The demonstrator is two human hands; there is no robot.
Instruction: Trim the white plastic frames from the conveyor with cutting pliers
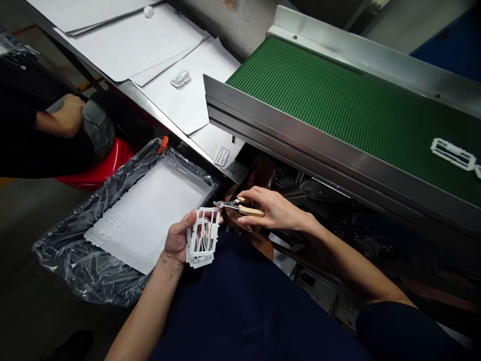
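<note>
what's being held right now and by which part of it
Left hand: white plastic frames, by their left edge. Right hand: cutters, by the handles.

Person [62,120] on red seat [110,163].

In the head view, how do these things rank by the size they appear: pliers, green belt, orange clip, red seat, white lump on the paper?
1. Green belt
2. Red seat, partly hidden
3. Pliers
4. Orange clip and white lump: too alike to rank
</note>
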